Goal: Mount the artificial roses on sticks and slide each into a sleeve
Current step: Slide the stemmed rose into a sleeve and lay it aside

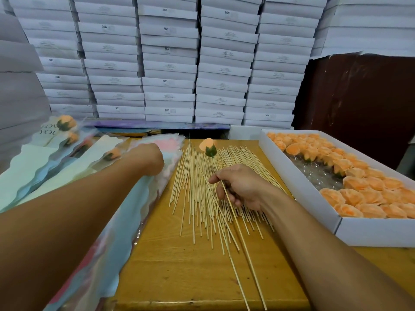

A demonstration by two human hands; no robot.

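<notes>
Partly blurred, left hand (150, 159) grip on sleeves (143, 198) unclear, right hand (240, 187) pinching rose stick (233, 212).

Tall stacks of flat white boxes (170, 63) stand in rows like a wall behind the yellow wooden worktop (184, 265). On the right is a dark brown board (359, 93). The light is soft and even.

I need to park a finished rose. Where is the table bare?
Bare wood lies at the near table edge, between the sleeves and the right forearm, below the sticks. Crowded: the sticks mid-table, the white tray of roses on the right.
</notes>
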